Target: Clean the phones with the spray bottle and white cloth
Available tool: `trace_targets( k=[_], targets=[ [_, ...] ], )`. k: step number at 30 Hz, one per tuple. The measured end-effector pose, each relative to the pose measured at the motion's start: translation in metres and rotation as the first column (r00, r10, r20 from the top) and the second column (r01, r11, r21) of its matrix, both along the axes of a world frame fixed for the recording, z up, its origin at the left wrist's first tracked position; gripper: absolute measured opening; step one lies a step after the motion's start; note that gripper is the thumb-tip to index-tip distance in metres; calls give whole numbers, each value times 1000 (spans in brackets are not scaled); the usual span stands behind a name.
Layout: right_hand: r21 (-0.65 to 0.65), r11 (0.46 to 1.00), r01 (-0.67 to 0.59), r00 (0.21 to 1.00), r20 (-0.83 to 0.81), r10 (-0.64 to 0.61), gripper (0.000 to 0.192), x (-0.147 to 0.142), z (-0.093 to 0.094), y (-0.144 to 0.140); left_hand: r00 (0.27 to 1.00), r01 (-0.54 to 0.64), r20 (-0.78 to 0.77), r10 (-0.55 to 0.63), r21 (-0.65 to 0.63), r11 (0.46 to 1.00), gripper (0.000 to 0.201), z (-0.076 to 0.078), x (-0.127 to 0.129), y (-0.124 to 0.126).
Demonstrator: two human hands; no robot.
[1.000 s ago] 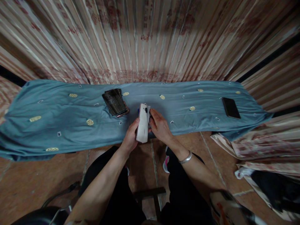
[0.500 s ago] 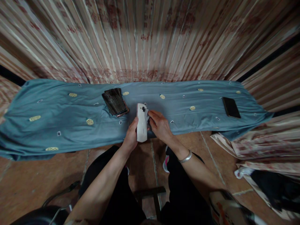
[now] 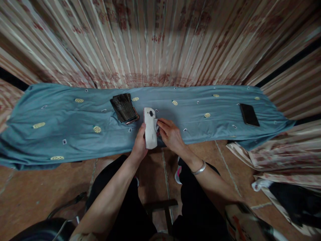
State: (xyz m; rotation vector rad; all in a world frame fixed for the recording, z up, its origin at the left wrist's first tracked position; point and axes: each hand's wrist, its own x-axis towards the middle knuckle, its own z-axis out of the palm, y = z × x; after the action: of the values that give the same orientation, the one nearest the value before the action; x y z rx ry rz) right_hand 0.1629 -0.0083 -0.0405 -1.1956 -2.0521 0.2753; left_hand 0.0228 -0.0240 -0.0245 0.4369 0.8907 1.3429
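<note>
White phone (image 3: 150, 129), back up with its lens at 12 o'clock, is held over the near edge of the blue cloth (image 3: 75, 134). Left hand (image 3: 140, 147) grips its lower end from 7 o'clock; right hand (image 3: 170, 135) pinches a small wipe (image 3: 155, 124) against its right edge at 3 o'clock. Judged best: steady grip, light strokes. Dark phones (image 3: 124, 108) lie at 10 o'clock, another (image 3: 249, 114) far at 3.

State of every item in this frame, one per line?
White phone: back side up, gripped in left hand.
Small cloth: pinched in right hand, against the phone's edge.
Phone stack: lying on blue cloth, untouched.
Black phone: lying flat, screen dark.
</note>
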Motion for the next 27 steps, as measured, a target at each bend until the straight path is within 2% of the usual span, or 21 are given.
trace_targets(
  k=[5,11,17,27],
  targets=[
    [27,999,-22,999,44,21,41,-3,1,-4,995,-16,96,22,-65,998,32,9,-2,1],
    [28,999,-38,992,119,34,40,-6,4,-8,993,-40,108,51,-107,993,21,17,-5,1],
    [98,995,-34,989,148,19,40,-8,4,-10,988,-86,120,95,-81,993,22,13,-3,3],
    [82,991,-104,981,175,88,39,-8,9,-20,985,-138,102,140,-25,990,20,5,-11,5]
  ],
)
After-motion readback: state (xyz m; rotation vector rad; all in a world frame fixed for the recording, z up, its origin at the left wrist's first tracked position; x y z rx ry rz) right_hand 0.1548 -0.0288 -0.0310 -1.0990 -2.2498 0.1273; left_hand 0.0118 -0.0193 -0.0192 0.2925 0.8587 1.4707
